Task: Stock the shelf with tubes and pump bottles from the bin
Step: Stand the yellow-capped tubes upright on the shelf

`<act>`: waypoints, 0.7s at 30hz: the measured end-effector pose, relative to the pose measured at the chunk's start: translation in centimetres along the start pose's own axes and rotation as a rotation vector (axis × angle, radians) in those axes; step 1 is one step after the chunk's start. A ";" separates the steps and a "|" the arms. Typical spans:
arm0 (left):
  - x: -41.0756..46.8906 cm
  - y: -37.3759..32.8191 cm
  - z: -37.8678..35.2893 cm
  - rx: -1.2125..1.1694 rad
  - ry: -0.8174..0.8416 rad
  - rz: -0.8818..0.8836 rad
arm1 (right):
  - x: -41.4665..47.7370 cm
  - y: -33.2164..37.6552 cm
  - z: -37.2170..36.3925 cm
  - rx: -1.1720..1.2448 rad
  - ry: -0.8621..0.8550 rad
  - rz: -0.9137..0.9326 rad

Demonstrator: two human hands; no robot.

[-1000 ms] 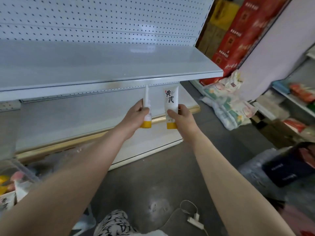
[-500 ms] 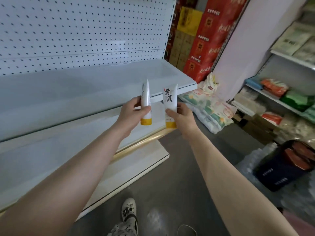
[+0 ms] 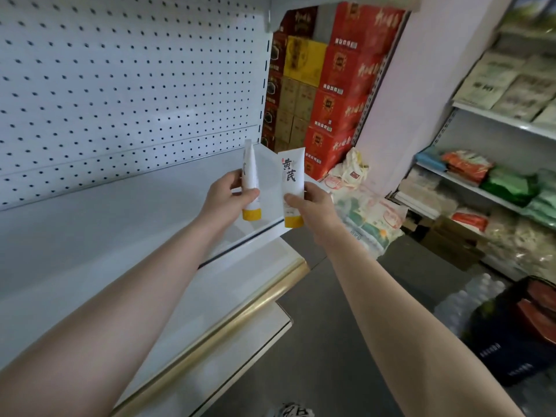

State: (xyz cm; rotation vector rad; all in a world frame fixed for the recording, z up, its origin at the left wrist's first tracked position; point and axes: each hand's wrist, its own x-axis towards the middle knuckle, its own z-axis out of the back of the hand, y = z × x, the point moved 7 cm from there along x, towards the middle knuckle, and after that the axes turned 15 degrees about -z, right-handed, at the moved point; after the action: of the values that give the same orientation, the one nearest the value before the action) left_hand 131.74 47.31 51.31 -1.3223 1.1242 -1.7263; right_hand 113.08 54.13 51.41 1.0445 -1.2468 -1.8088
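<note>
Head view: a person's two bare forearms reach forward to a white shelf (image 3: 120, 212), each hand holding one tube.
Left hand (image 3: 225, 200): fingers and thumb curled round the lower part of the left tube (image 3: 249, 173), gripping it just above its cap.
Right hand (image 3: 313, 206): thumb across the front and fingers behind, pinching the lower half of the right tube (image 3: 291, 179).
Left tube: white, orange cap pointing down, flat sealed end up, turned nearly edge-on; held in the air over the right end of the shelf.
Right tube: white, orange cap down, printed face with black characters toward the camera; held upright at the shelf's right front corner, beside the left tube but apart from it.
Shelf: bare white surface, backed by a perforated white panel (image 3: 120, 85); a lower shelf with a gold front edge (image 3: 240, 311) sits beneath.
Surroundings: stacked red and yellow cartons (image 3: 340, 94) past the shelf's end, printed sacks (image 3: 370, 218) on the floor, and a side rack (image 3: 481, 188) of packaged goods on the right.
</note>
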 end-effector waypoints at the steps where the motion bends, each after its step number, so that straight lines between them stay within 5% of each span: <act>1: 0.7 0.5 -0.3 0.007 -0.002 0.001 | 1.1 0.1 0.1 -0.009 -0.001 0.003; 21: 14.9 9.0 -1.9 0.136 -0.308 0.038 | 26.7 4.7 -2.9 -0.219 0.117 0.160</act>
State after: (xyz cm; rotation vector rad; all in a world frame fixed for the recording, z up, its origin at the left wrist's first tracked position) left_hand 126.27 30.89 48.52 -1.4137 0.8378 -1.4812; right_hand 104.48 28.33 49.21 0.8882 -1.0068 -1.6928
